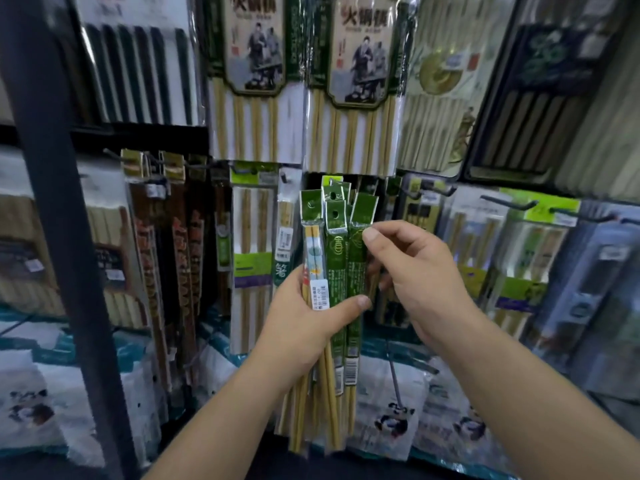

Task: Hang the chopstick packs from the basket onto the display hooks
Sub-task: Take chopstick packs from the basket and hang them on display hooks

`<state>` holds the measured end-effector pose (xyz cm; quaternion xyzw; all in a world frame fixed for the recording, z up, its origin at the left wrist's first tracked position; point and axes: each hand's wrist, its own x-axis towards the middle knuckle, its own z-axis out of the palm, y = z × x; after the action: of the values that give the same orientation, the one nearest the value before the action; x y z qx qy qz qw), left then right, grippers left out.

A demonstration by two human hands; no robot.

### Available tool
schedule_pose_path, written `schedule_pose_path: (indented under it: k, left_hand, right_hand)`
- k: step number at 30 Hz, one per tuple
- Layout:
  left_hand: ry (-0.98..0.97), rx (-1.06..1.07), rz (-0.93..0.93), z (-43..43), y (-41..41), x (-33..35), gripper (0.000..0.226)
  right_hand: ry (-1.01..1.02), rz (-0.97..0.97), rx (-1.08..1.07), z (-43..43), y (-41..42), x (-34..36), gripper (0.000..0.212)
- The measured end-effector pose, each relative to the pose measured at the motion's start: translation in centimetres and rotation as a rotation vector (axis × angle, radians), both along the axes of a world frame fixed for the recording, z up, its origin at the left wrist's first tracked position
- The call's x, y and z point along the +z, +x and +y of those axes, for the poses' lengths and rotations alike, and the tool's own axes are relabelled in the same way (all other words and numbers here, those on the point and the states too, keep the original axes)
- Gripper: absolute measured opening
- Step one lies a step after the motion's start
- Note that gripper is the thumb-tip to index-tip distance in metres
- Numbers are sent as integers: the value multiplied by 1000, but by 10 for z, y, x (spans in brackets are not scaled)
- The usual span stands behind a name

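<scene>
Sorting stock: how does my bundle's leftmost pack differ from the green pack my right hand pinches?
The leftmost pack shows yellow chopsticks through clear wrap; the pinched pack is green-printed. The right hand grips the pinched pack, not the leftmost. Both have green headers; the left hand grips both.

The left hand [304, 320] grips a bundle of chopstick packs [332, 271] upright; the right hand [412, 271] pinches the rightmost pack's green top; display hooks [519, 205] jut out beyond the right hand.
</scene>
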<state>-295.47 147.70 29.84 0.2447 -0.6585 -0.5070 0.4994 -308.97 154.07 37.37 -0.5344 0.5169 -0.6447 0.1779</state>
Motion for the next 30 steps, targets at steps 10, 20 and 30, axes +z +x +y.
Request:
schedule_pose_path:
  k: [10,20,30]
  left_hand:
    - [-5,76,27,-5,3,8,43]
    - [5,107,74,-7,19,4,95]
    - [-42,42,21,4,25,10,54]
  right_hand:
    - [-55,-60,-93,-15,-1,21,30]
    - [-66,-98,-179,-29,3,22,34]
    - [-73,-82,-222,-31,0,17,36]
